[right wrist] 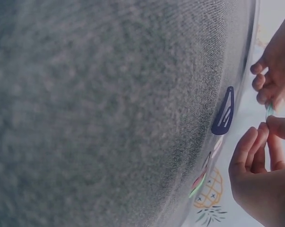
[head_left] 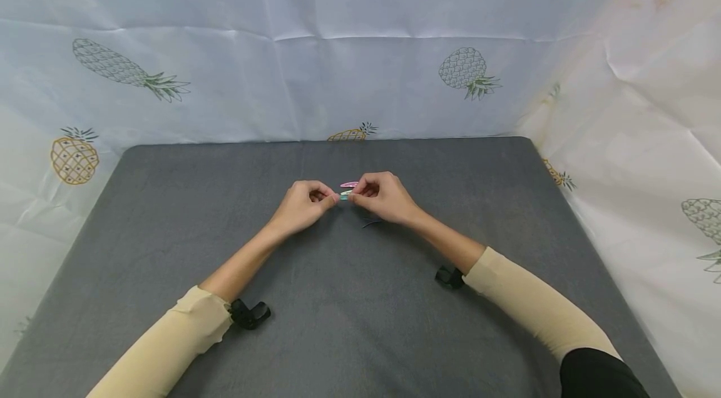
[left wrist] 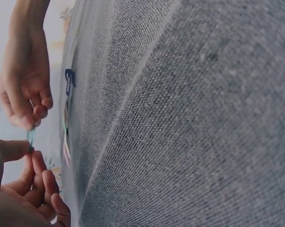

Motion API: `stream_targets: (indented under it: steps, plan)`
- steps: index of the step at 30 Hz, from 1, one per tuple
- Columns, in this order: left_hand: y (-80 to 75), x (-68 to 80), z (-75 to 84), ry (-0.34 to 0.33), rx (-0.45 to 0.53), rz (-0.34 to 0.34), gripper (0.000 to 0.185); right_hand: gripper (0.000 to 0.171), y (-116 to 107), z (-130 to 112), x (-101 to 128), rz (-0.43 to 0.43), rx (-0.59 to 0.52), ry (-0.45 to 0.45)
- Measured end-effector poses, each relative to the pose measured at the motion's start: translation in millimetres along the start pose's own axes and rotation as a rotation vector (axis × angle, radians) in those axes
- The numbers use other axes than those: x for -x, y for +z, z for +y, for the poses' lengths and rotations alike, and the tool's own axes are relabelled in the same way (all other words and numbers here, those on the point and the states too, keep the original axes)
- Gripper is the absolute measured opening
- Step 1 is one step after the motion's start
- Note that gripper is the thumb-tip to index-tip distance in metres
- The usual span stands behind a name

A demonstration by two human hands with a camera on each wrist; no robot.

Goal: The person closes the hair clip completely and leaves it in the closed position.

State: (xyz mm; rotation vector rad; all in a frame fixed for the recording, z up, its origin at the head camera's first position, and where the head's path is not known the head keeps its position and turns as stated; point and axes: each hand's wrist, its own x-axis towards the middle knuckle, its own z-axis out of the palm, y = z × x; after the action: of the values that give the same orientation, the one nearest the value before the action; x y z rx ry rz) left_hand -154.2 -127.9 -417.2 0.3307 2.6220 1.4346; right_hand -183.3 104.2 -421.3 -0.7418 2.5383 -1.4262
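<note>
A teal snap hair clip is held between both hands above the grey table. My left hand pinches one end of it between thumb and forefinger. At its other end, the thumb and forefinger of my right hand pinch it. The left wrist view shows the small clip upright between the two sets of fingertips. A dark blue snap hair clip lies on the cloth near my right hand, mostly shadowed by it in the head view. Just beyond the hands lies a pink hair clip.
A light green hair clip lies among the other clips on the table. Grey cloth covers the table. A white pineapple-print curtain hangs behind its far edge and along the sides. Black wrist mounts sit at both sleeves.
</note>
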Motion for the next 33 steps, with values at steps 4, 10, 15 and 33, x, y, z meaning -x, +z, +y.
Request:
stream_targets:
  steps: [4,10,15,33]
  plan:
    - [-0.6,0.3,-0.1,-0.013,0.006,-0.007,0.021,0.007,0.8,1.5,0.8,0.000,-0.001,-0.004]
    - [-1.6,1.0,-2.5,-0.044,0.026,-0.018,0.026,0.006,0.7,2.1,2.1,0.002,-0.016,-0.018]
    - [-2.0,0.4,-5.4,-0.054,0.049,-0.030,0.029,0.006,-0.3,2.6,3.1,0.013,-0.006,-0.035]
    - [-1.0,-2.4,-3.9,-0.011,0.087,-0.032,0.020,0.018,-6.5,6.7,3.0,-0.009,-0.106,0.017]
